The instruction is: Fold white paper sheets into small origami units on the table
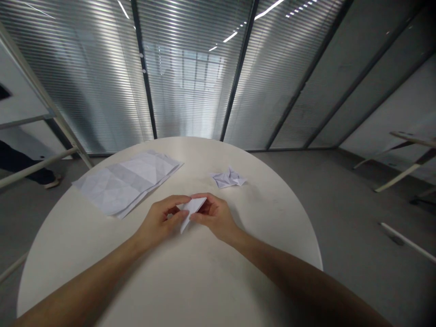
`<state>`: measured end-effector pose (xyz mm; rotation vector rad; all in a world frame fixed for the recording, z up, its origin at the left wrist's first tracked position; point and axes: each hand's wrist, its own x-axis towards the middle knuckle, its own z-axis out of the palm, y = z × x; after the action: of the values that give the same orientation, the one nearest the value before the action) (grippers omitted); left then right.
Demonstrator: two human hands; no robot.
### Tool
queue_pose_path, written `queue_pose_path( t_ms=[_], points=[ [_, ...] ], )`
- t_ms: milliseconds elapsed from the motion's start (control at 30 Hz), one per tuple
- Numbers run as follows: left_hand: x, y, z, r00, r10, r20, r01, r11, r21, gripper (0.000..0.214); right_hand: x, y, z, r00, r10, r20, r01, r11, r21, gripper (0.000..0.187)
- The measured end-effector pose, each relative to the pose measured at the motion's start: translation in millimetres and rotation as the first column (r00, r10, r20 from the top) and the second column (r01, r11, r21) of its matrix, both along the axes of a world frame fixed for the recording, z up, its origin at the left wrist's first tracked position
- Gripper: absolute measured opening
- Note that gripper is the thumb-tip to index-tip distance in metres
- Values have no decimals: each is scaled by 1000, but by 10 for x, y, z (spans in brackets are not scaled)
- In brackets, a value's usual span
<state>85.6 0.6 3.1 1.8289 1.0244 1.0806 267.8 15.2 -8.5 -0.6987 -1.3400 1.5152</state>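
Observation:
A small folded piece of white paper (191, 210) is held just above the middle of a round white table (190, 281). My left hand (162, 222) pinches its left side with thumb and forefinger. My right hand (215, 217) grips its right side, fingers curled around it. Part of the paper is hidden between the fingers.
A stack of creased white sheets (127, 181) lies at the table's back left. A small folded paper shape (227, 178) sits behind my right hand. Glass walls with blinds stand behind the table. A person's leg and shoe (47, 181) show at far left.

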Motion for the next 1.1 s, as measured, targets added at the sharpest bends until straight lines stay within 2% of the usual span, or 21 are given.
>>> queue_pose_path(
  t_ms=[100,200,333,567,700,767,833,933,1000,1100],
  points=[
    [1,-8,-5,999,-39,-1,38,997,-68,40,6,14,-42,997,-56,59,54,998,37,42],
    [-4,3,-51,996,-84,28,86,988,-125,51,15,27,-47,985,-127,115,112,985,130,39],
    [4,15,-114,993,-103,48,110,977,-183,60,14,22,-4,979,-115,169,80,977,200,43],
    [21,19,-71,997,-68,40,74,981,-178,45,40,18,-14,962,-114,248,43,960,276,43],
    [14,35,-50,993,-65,94,79,985,-155,33,50,29,-46,947,-142,289,36,938,344,35],
    [-4,42,-50,995,-73,70,82,985,-149,30,60,31,-34,925,-179,337,32,916,400,30],
    [-41,57,-62,998,-66,-17,64,993,-101,29,82,36,-11,894,-230,384,26,883,469,27],
    [-128,106,-107,968,-18,-250,56,988,147,30,133,57,12,841,-284,461,-28,827,561,25],
    [-191,148,-142,913,24,-407,123,936,331,28,175,78,11,785,-295,544,-122,788,603,24],
    [-255,189,-168,835,64,-547,237,855,461,23,239,99,-2,674,-325,663,-294,706,644,22]
  ],
)
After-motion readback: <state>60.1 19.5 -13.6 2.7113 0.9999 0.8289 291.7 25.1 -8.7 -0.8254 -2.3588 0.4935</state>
